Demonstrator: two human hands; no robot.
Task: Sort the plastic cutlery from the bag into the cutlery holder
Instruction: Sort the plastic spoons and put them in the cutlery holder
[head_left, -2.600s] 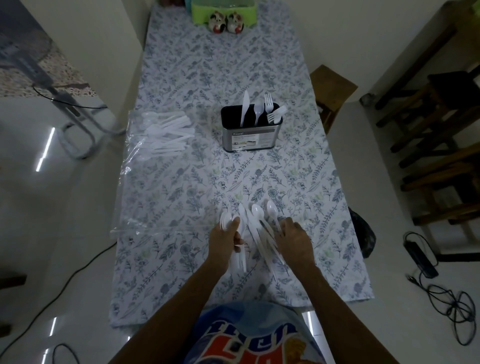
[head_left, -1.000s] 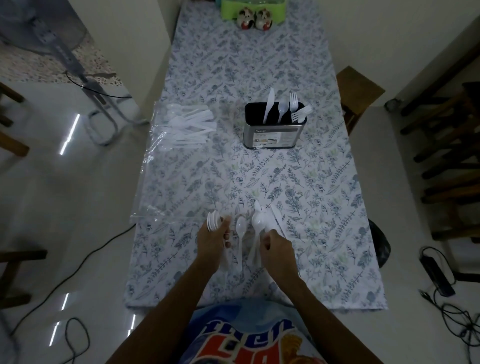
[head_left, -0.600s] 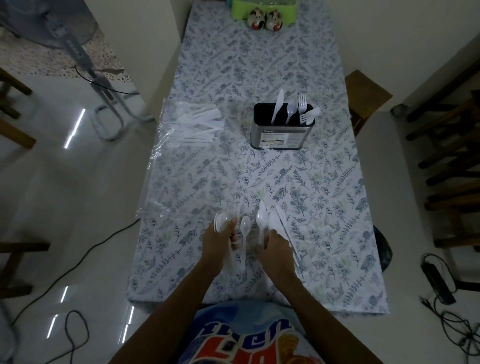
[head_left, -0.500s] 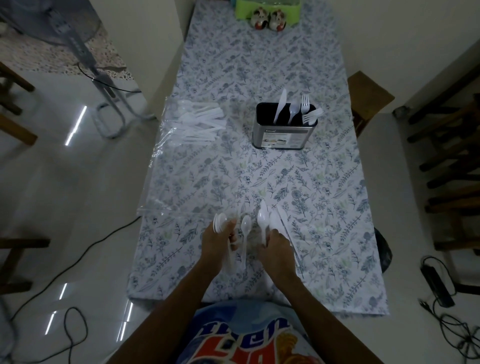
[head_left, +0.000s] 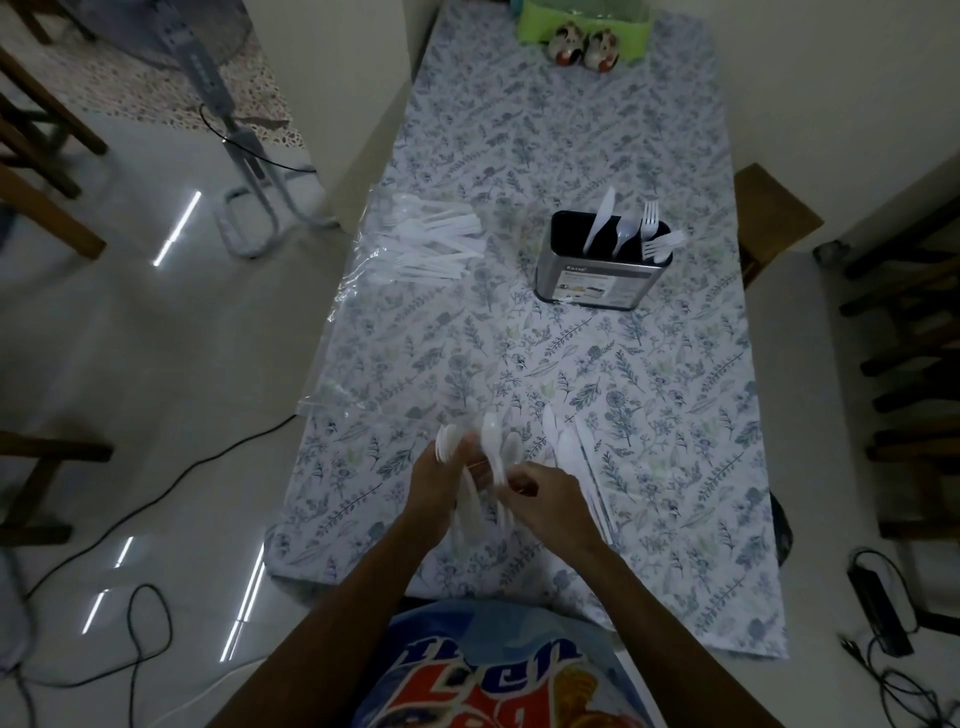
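Left hand (head_left: 436, 486) grips a stack of spoons (head_left: 448, 442), right hand (head_left: 545, 496) pinches one more spoon (head_left: 493, 447) near the table's front edge; she/he should nest bowls aligned before carrying to the holder (head_left: 602, 270) far ahead.

We have one wide-angle head view, looking forward and steeply down along the desk (head_left: 597, 130); our forearms enter from the bottom edge, close to the lens, floor showing both sides.
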